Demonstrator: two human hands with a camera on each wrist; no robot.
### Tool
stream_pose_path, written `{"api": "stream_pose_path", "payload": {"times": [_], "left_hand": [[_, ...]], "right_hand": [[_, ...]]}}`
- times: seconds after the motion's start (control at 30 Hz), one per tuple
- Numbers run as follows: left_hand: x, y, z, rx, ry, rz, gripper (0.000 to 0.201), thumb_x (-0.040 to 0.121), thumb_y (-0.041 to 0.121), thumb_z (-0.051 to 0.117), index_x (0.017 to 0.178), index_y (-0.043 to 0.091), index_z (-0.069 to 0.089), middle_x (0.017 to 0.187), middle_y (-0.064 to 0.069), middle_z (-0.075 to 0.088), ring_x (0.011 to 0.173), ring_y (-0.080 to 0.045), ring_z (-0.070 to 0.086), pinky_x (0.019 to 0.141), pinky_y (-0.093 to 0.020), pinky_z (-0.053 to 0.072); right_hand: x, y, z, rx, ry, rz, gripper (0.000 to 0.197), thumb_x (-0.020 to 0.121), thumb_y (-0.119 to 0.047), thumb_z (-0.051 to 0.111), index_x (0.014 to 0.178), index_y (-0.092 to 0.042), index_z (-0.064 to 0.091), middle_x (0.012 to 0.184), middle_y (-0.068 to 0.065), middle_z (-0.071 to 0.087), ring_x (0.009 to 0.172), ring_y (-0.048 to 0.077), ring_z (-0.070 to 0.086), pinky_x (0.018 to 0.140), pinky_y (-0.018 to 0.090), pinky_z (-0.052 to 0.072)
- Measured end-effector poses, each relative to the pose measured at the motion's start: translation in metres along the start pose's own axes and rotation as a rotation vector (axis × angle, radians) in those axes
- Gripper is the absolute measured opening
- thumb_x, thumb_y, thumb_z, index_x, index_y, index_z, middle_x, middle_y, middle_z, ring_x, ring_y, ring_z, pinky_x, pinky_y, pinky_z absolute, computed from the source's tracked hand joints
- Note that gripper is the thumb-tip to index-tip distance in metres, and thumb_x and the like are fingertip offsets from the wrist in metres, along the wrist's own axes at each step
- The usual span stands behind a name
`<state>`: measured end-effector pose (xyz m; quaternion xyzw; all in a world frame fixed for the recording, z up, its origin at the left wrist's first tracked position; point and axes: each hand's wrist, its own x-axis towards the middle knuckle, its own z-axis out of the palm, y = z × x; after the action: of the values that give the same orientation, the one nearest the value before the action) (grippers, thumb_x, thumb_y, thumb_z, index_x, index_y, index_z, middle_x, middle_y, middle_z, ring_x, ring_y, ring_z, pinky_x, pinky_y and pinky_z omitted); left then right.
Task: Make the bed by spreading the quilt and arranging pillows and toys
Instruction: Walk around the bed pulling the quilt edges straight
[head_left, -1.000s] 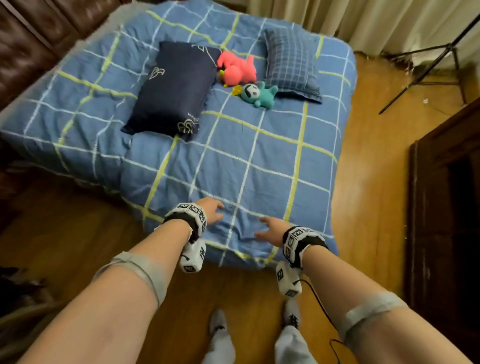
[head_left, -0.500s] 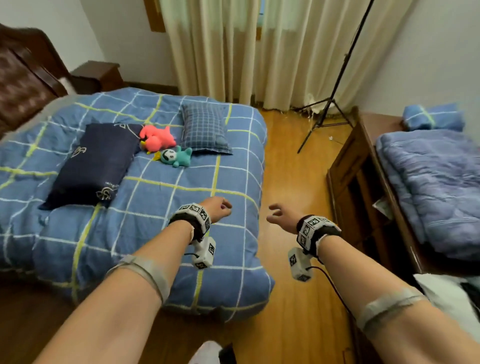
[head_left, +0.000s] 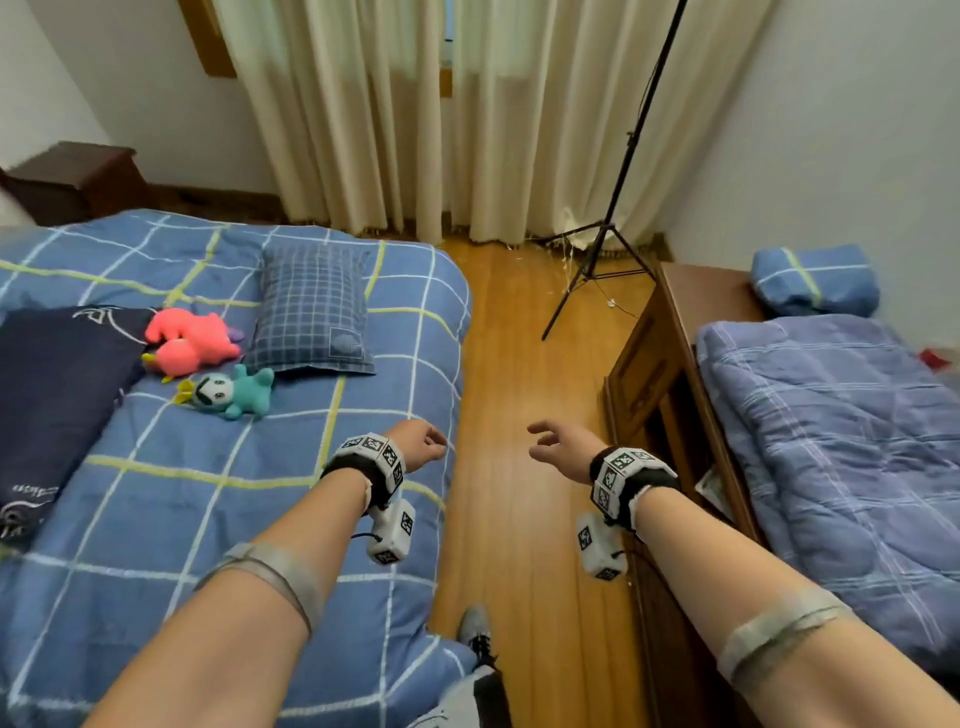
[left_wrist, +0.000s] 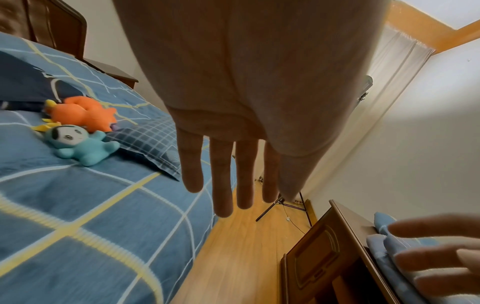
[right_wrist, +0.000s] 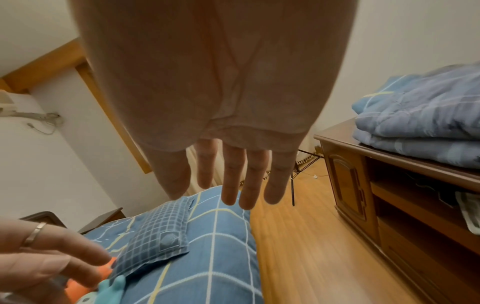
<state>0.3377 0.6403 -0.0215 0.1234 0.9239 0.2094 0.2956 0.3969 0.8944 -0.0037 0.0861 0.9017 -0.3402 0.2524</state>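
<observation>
Hands empty: our left hand (head_left: 418, 446) and right hand (head_left: 563, 450) hang with fingers loosely spread. Only the head view shows the quilt (head_left: 218, 488) covering the whole bed, pillows and toys near its far edge.

The blue checked quilt (head_left: 218, 499) is lying spread flat over the bed — on it a dark navy pillow (head_left: 57, 395), a small checked pillow (head_left: 311, 312), a pink toy (head_left: 189, 343) and a teal toy (head_left: 231, 392) are lying between them.
</observation>
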Motion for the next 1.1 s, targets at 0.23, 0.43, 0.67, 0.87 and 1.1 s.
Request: {"api": "stream_pose_path", "payload": {"times": [0.23, 0.43, 0.67, 0.87, 1.1], "left_hand": [[0.172, 0.063, -0.102, 0.052, -0.024, -0.006, 0.032, 0.094, 0.028, 0.056, 0.122, 0.015, 0.066, 0.119, -0.005, 0.069, 0.101, -0.023, 0.068, 0.088, -0.031, 0.054], [0.321, 0.118, -0.18, 0.094, -0.052, 0.017, 0.033, 0.095, 0.029, 0.054, 0.124, 0.016, 0.064, 0.121, -0.003, 0.068, 0.103, -0.021, 0.067, 0.086, -0.027, 0.051], [0.508, 0.142, -0.26, -0.024, 0.092, -0.112, 0.032, 0.096, 0.029, 0.054, 0.125, 0.017, 0.063, 0.121, -0.004, 0.067, 0.106, -0.021, 0.065, 0.087, -0.029, 0.049], [0.613, 0.141, -0.336, -0.385, 0.289, -0.337, 0.029, 0.095, 0.029, 0.057, 0.121, 0.016, 0.064, 0.105, -0.004, 0.069, 0.094, -0.022, 0.066, 0.081, -0.033, 0.055], [0.767, 0.107, -0.434, -0.38, 0.345, -0.498, 0.037, 0.092, 0.04, 0.057, 0.126, 0.025, 0.059, 0.125, 0.002, 0.062, 0.111, -0.021, 0.061, 0.097, -0.036, 0.049]], "right_hand": [[0.148, -0.001, -0.154, -0.087, 0.036, 0.004, 0.039, 0.099, -0.029, 0.055, 0.136, -0.016, 0.056, 0.132, 0.008, 0.061, 0.113, 0.023, 0.061, 0.082, 0.027, 0.045], [0.294, 0.016, -0.256, -0.128, -0.017, -0.029, 0.037, 0.098, -0.034, 0.057, 0.132, -0.02, 0.06, 0.128, 0.006, 0.064, 0.111, 0.022, 0.063, 0.089, 0.032, 0.05], [0.523, 0.014, -0.378, -0.245, -0.129, -0.126, 0.038, 0.098, -0.036, 0.056, 0.131, -0.019, 0.061, 0.129, 0.006, 0.064, 0.113, 0.023, 0.062, 0.092, 0.033, 0.05], [0.7, -0.064, -0.483, -0.383, -0.229, -0.285, 0.036, 0.097, -0.035, 0.057, 0.13, -0.019, 0.062, 0.126, 0.006, 0.065, 0.109, 0.023, 0.063, 0.081, 0.028, 0.047], [0.897, -0.154, -0.545, -0.509, -0.339, -0.442, 0.038, 0.097, -0.035, 0.057, 0.134, -0.023, 0.058, 0.128, 0.003, 0.063, 0.111, 0.022, 0.062, 0.088, 0.031, 0.05]]}}
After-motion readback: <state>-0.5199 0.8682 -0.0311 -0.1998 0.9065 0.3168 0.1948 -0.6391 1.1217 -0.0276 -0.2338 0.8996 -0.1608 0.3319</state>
